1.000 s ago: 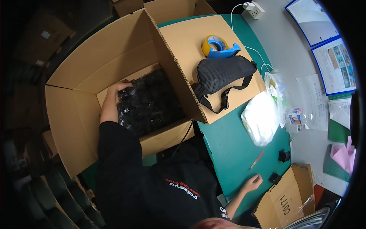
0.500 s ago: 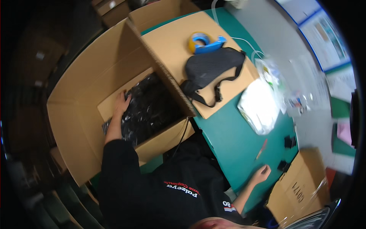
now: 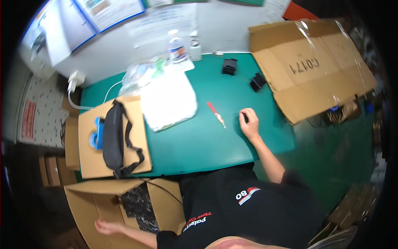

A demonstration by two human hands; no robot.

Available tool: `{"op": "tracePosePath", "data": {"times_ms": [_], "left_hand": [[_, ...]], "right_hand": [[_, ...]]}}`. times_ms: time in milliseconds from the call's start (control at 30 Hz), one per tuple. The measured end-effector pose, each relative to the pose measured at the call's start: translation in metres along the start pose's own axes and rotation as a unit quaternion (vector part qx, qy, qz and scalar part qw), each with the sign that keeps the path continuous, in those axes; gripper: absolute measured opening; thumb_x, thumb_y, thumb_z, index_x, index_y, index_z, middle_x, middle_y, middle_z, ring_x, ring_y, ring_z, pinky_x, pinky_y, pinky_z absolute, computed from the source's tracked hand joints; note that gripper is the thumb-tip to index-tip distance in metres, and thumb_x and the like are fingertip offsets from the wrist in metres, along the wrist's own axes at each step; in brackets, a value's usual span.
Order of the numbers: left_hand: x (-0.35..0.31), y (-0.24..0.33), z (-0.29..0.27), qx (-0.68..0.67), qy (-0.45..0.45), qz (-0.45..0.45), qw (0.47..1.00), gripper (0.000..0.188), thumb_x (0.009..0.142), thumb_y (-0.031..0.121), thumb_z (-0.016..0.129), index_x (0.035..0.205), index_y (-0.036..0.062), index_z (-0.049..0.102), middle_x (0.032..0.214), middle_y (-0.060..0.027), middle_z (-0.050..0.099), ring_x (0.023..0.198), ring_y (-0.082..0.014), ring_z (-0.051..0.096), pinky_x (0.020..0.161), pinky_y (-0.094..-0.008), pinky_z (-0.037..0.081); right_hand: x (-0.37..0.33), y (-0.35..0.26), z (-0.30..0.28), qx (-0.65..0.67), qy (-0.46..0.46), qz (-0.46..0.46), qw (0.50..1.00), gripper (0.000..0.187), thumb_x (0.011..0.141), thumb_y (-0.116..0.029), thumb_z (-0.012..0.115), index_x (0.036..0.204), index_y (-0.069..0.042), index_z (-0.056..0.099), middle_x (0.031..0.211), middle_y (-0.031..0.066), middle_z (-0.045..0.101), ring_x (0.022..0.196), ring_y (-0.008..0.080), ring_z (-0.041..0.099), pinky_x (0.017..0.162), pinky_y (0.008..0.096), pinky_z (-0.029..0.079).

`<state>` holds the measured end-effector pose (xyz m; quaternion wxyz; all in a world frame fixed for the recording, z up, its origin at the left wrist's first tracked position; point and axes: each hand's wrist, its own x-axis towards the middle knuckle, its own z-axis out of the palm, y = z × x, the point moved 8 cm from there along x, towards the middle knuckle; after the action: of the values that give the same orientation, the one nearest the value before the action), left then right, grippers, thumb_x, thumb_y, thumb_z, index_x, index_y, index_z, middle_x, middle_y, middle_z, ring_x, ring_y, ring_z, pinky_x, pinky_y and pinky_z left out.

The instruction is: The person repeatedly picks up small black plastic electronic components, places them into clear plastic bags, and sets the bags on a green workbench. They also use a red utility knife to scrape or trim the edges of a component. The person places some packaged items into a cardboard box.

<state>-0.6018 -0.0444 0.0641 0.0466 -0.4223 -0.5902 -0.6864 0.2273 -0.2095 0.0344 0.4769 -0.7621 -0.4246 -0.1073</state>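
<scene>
My left hand [image 3: 108, 227] hovers inside an open cardboard box [image 3: 168, 201] at the lower left. Its fingers are loosely spread, with nothing visible in them. Beside it, glossy black plastic packages [image 3: 140, 205] lie in the box. My right hand [image 3: 249, 124] is over the green table [image 3: 199, 151], thumb and curved fingers apart, holding nothing I can see. Nearest to that hand lies a slim red and pale stick-like tool [image 3: 216, 115], too blurred to name surely.
On a cardboard sheet [image 3: 89, 166] sit a black waist bag [image 3: 114, 139] and a blue tape dispenser [image 3: 98, 133]. A white plastic bag [image 3: 169, 101], a clear bottle [image 3: 177, 49] and black stacked pieces [image 3: 229, 66] stand toward the wall. Another cardboard box [image 3: 315, 79] is at right.
The view has swung round to the right, toward the table and wall. My left hand has come off the black packages toward the box's outer side. My right hand remains over the table.
</scene>
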Motion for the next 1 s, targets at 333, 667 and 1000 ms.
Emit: {"op": "tracePosePath", "data": {"times_ms": [333,667,1000], "left_hand": [[-0.199,0.367,0.178,-0.398,-0.403,0.221,0.794,0.018,0.087,-0.004,0.058,0.104,-0.0075,0.064,0.085,-0.0171,0.067,0.067,-0.0257,0.061,0.065,-0.0359,0.051],[-0.443,0.422,0.326,-0.174,-0.713,0.407,0.544,0.038,0.087,0.0,0.067,0.124,0.0036,0.064,0.124,-0.0186,0.061,0.112,-0.0373,0.061,0.094,-0.0438,0.05],[-0.497,0.386,0.371,-0.089,-0.671,0.571,0.464,0.064,0.075,-0.009,0.061,0.136,0.0095,0.061,0.141,-0.0185,0.055,0.13,-0.0398,0.051,0.106,-0.0493,0.045]], "right_hand": [[0.098,0.034,-0.031,-0.113,0.135,-0.039,0.984,0.03,0.077,-0.011,0.075,0.105,-0.004,0.064,0.112,0.0146,0.056,0.113,0.0358,0.053,0.099,0.0461,0.045],[0.111,0.119,-0.023,-0.151,0.043,0.113,0.981,0.066,0.076,-0.033,0.083,0.127,-0.005,0.052,0.116,0.0203,0.054,0.107,0.04,0.057,0.089,0.0507,0.053],[0.075,0.072,0.006,0.168,-0.063,0.095,0.979,0.054,0.088,-0.04,0.073,0.127,-0.004,0.062,0.116,0.0225,0.065,0.108,0.0422,0.063,0.097,0.0466,0.052]]}}
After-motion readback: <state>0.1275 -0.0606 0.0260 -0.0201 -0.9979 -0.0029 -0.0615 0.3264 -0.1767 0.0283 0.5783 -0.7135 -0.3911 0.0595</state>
